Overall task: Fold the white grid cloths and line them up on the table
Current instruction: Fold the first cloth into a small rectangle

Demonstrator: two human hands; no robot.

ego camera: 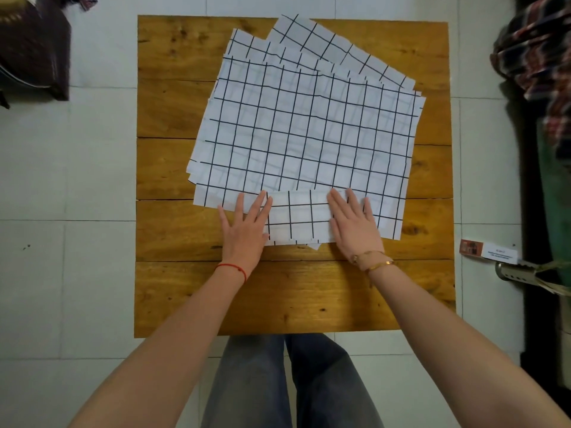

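Note:
A loose pile of white cloths with a black grid (pixel 302 128) lies spread flat over the middle and far part of the wooden table (pixel 185 291). In front of the pile sits a small folded grid cloth (pixel 298 219). My left hand (pixel 245 230) lies flat with straight fingers on the folded cloth's left edge. My right hand (pixel 355 225) presses flat on its right edge. Neither hand grips anything.
The near third of the table is bare wood. A dark bag (pixel 34 47) lies on the tiled floor at the far left. Plaid clothing (pixel 537 47) hangs at the right, with a small box (pixel 488 250) on the floor below it. My legs stand at the table's near edge.

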